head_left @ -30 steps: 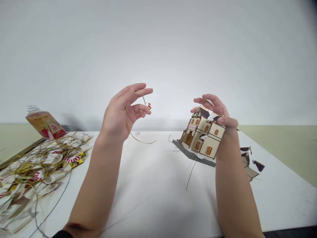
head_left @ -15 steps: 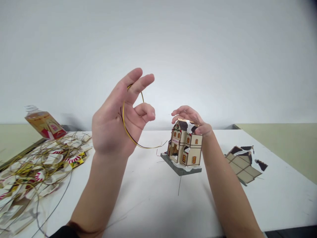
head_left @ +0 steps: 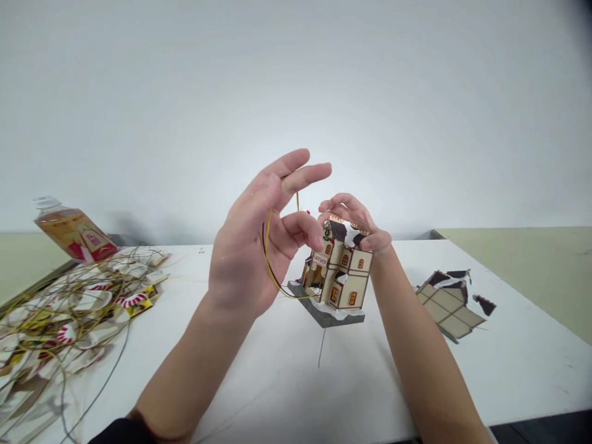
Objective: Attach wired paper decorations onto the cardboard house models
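Note:
A small model house (head_left: 345, 271) with cream walls, dark snowy roofs and a grey base is gripped at its roof by my right hand (head_left: 361, 225). In front of its left side is my left hand (head_left: 259, 240), palm toward the camera, with a thin yellow and black wire (head_left: 272, 274) looped through its curled fingers. The wire runs from the fingers down to the house's doorway. My left index and thumb area overlaps the house's upper left corner; whether they touch cannot be told. A thin dark wire hangs below the base.
A second model house (head_left: 453, 302) lies on its side on the white table (head_left: 370, 394) at the right. Tangled wires with white and red-striped pieces (head_left: 69, 333) cover the left. Behind them a tilted bottle (head_left: 76, 231) holds orange liquid.
My left hand has moved right and slightly down with the wire, up to the house. My right hand and the house have shifted slightly left.

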`<state>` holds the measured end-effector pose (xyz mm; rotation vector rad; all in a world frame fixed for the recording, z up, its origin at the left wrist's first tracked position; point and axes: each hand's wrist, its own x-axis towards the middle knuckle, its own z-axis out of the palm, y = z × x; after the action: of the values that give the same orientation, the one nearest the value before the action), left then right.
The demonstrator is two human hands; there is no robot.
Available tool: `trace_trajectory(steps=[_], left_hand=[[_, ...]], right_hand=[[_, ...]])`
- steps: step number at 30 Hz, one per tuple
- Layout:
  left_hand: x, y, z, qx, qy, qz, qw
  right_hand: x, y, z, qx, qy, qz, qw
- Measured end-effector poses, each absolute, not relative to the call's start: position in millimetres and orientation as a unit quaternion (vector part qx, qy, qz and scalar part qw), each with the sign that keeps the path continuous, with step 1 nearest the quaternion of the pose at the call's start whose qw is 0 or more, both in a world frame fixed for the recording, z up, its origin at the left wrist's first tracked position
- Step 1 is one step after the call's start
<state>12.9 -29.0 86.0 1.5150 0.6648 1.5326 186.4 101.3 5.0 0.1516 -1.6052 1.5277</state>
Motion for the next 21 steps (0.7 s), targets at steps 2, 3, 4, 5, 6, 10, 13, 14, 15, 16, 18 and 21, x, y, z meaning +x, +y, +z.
trace_trajectory(steps=[2, 3, 4, 5, 6, 10, 13, 14, 15, 16, 18, 21], left_hand=[[15, -28, 84, 0.613, 0.28, 0.612, 0.414], [16, -27, 82, 0.617, 0.285, 0.613, 0.404], [17, -26, 80, 0.621, 0.29, 0.614, 0.39], [19, -25, 78, 0.627, 0.295, 0.616, 0.375], [20, -24, 76, 0.633, 0.298, 0.618, 0.359], [26, -22, 68, 0.644, 0.299, 0.633, 0.308], [29, -21, 63, 0.644, 0.304, 0.639, 0.291], [30, -21, 63, 0.647, 0.304, 0.636, 0.291], [31, -20, 63, 0.652, 0.302, 0.631, 0.291], [31, -20, 63, 0.658, 0.3, 0.626, 0.292], [31, -19, 63, 0.669, 0.293, 0.616, 0.295], [28, -17, 65, 0.68, 0.29, 0.607, 0.292]], right_hand=[[186, 101, 6, 0.066, -0.641, 0.614, 0.455], [186, 100, 6, 0.068, -0.639, 0.613, 0.46], [185, 100, 6, 0.07, -0.638, 0.611, 0.463], [185, 100, 7, 0.072, -0.637, 0.61, 0.466], [185, 99, 7, 0.073, -0.637, 0.608, 0.469], [183, 97, 10, 0.086, -0.633, 0.596, 0.487], [181, 93, 14, 0.088, -0.626, 0.589, 0.503], [181, 92, 16, 0.087, -0.625, 0.586, 0.509], [181, 91, 18, 0.087, -0.624, 0.581, 0.515], [182, 90, 19, 0.086, -0.624, 0.576, 0.521], [183, 88, 23, 0.091, -0.627, 0.563, 0.531], [186, 86, 27, 0.095, -0.631, 0.546, 0.543]])
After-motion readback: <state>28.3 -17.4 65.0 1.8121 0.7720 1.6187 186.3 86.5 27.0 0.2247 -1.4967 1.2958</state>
